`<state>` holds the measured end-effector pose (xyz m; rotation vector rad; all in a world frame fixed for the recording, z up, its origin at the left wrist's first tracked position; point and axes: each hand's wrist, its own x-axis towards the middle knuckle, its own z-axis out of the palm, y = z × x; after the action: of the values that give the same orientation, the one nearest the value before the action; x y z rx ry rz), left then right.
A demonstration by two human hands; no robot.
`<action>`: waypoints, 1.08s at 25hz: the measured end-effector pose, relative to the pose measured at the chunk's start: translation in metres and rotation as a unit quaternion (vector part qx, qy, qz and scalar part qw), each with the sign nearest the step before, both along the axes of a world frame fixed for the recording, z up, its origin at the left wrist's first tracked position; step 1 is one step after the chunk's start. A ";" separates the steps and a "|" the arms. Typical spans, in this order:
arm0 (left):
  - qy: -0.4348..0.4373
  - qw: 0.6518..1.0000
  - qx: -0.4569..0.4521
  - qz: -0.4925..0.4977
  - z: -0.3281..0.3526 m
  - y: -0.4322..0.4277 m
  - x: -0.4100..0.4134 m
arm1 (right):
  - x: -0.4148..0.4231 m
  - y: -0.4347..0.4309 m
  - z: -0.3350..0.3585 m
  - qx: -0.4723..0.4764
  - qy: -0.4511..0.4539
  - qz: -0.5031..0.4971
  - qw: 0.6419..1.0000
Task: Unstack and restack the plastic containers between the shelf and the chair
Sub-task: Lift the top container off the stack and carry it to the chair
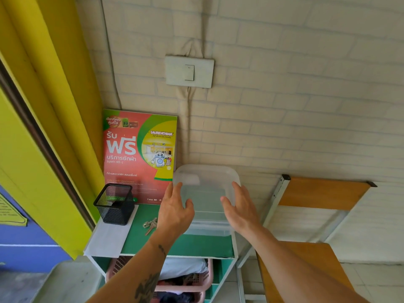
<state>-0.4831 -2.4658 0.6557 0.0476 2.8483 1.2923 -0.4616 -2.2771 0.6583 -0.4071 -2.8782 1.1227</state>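
A stack of clear plastic containers (206, 193) stands on the right end of the green shelf top (196, 246), close to the wall. My left hand (175, 209) is at the stack's left side and my right hand (238, 206) at its right side. Both hands have spread fingers; whether they touch the plastic is unclear. The wooden chair (306, 261) stands just right of the shelf, its seat lower than the shelf top and its backrest (323, 193) against the wall.
A black mesh pen holder (114, 204) and a bunch of keys (150, 225) lie left of the stack. A red and green laundry poster (140, 156) leans on the wall. Below, a pink basket (188, 283) holds clothes. A yellow door frame (43, 127) is at left.
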 end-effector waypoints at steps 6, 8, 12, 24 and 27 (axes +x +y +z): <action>0.013 0.998 0.027 0.053 0.009 0.006 0.000 | -0.007 0.003 0.014 -0.006 0.009 -0.003 1.000; 0.017 0.997 0.032 0.061 0.010 0.008 0.001 | -0.006 0.003 0.017 -0.008 0.011 -0.003 1.000; 0.025 0.996 0.054 0.061 0.009 0.006 0.001 | -0.001 0.004 0.019 -0.004 0.037 -0.003 0.999; -0.024 0.993 0.055 0.104 0.038 0.011 -0.003 | -0.017 0.005 0.052 -0.021 -0.011 -0.011 1.000; -0.029 0.992 0.056 0.109 0.048 0.013 -0.009 | -0.022 0.008 0.063 -0.035 -0.012 -0.019 0.999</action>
<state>-0.4922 -2.4529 0.7041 -0.3031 2.7926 1.4647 -0.4836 -2.2690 0.7214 -0.4795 -2.8442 1.2229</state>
